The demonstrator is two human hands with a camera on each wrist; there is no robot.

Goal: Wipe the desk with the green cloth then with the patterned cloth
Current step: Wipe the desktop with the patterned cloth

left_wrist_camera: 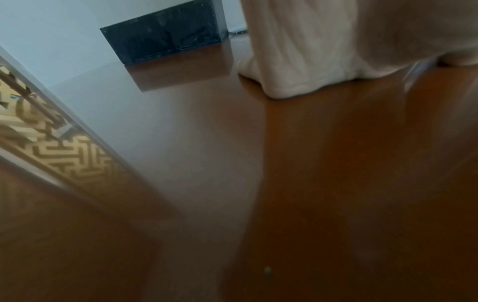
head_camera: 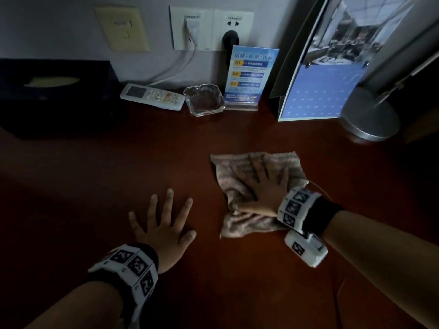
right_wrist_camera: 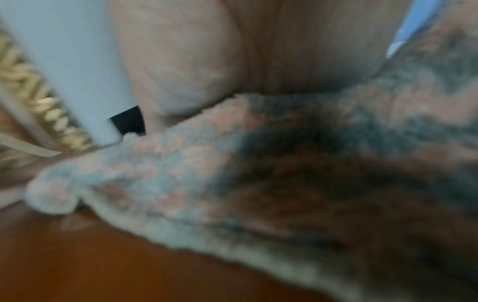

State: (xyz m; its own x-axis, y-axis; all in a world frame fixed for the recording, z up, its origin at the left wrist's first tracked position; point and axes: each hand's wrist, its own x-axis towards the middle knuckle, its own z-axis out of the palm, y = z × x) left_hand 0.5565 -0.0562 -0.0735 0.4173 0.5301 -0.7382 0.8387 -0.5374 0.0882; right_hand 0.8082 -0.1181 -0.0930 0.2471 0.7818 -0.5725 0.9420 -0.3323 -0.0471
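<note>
Head view shows the second half of the job in hand: the right hand point(head_camera: 266, 188) lies flat on the patterned cloth point(head_camera: 240, 169), pressing it against the dark red-brown worktop point(head_camera: 99, 176). No green cloth shows in any view, so the judgement is that the green pass is done and the wipe with the patterned one is under way.

The cloth sits rumpled, right of the middle of the worktop, well clear of the back edge, where a remote control point(head_camera: 153, 96), a glass ashtray point(head_camera: 204, 99), a blue sign point(head_camera: 250, 74) and a calendar point(head_camera: 323, 89) stand. A grey lamp base point(head_camera: 370, 117) occupies the back right corner and a dark tissue box point(head_camera: 54, 96) the back left.

The right fingers point(head_camera: 257, 168) are straight and spread over the cloth, the thumb out to the side; they press and do not clutch. In the right wrist view the palm point(right_wrist_camera: 181, 61) rests on the pink-and-grey pile point(right_wrist_camera: 181, 163), though that picture is blurred.

The left hand point(head_camera: 164, 226) lies just beside the cloth, apart from it, palm down on the bare wood with fingers point(head_camera: 168, 198) splayed, holding nothing; it seems to serve as a brace.

The next move likely calls for sliding the flat hand toward the unwiped left side and front edge with steady pressure, stopping short of the ashtray and sign.
</note>
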